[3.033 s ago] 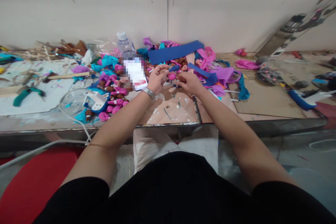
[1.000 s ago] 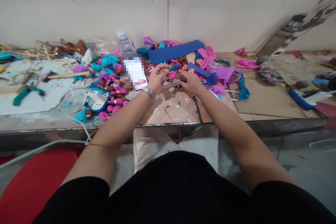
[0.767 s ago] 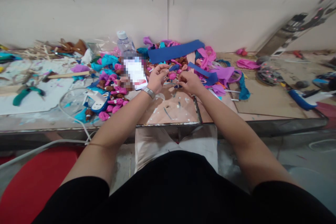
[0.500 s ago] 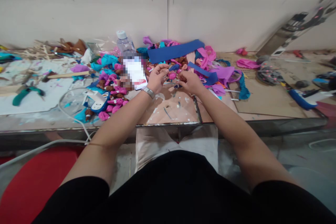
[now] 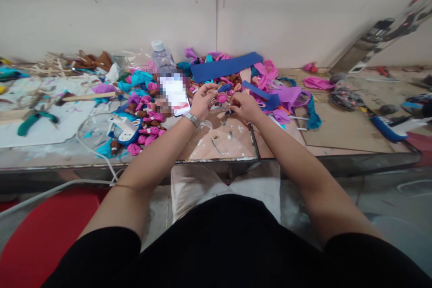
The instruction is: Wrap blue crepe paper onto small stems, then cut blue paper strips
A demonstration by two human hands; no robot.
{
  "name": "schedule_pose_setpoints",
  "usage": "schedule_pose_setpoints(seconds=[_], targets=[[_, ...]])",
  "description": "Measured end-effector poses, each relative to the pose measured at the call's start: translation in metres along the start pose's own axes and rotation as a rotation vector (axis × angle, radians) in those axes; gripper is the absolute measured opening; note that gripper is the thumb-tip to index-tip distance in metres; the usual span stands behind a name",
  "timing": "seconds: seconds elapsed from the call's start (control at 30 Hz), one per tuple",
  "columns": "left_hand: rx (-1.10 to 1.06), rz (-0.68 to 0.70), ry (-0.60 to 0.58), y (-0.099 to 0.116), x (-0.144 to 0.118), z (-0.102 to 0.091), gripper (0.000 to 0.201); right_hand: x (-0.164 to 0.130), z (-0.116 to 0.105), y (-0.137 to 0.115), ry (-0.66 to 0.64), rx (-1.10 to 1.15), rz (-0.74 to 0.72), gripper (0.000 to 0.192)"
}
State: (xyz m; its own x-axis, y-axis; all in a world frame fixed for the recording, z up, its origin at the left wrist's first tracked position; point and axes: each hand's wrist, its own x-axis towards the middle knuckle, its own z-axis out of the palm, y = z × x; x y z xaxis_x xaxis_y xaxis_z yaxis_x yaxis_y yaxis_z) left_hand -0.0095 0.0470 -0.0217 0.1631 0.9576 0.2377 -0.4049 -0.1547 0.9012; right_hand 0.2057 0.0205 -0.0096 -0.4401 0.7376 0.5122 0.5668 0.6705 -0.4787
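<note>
Both hands, left hand (image 5: pixel 202 101) and right hand (image 5: pixel 245 105), pinch a small pink bundle (image 5: pixel 222 98), with a water bottle (image 5: pixel 161 59) and blue strip (image 5: pixel 225 66) crowding behind.

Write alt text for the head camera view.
Both hands, left hand and right hand, pinch a small pink crepe piece above a cluttered workbench. Pink, purple and blue paper scraps surround them; a plastic bottle stands behind.

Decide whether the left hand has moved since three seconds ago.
No. The left hand sits just right of the blurred white card, as before; any shift matches slight camera motion.
</note>
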Motion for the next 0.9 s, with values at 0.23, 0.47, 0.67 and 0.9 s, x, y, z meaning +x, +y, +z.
schedule_pose_setpoints(seconds=[0.23, 0.47, 0.67, 0.9], targets=[[-0.008, -0.01, 0.015, -0.0004, -0.0004, -0.0002, 0.034, 0.0, 0.0, -0.0027, 0.005, 0.004, 0.011, 0.017], [-0.02, -0.005, 0.014, -0.0008, -0.0002, -0.0003, 0.033, 0.001, -0.0002, -0.0023, 0.0, 0.006, -0.004, 0.014], [-0.027, 0.0, -0.001, 0.0004, -0.0003, 0.0002, 0.035, 0.0002, 0.0002, -0.0022, 0.008, 0.012, -0.004, 0.016], [-0.035, -0.013, 0.021, 0.0013, -0.0013, 0.0017, 0.034, -0.0002, -0.0006, -0.0037, -0.001, -0.002, 0.003, 0.016]])
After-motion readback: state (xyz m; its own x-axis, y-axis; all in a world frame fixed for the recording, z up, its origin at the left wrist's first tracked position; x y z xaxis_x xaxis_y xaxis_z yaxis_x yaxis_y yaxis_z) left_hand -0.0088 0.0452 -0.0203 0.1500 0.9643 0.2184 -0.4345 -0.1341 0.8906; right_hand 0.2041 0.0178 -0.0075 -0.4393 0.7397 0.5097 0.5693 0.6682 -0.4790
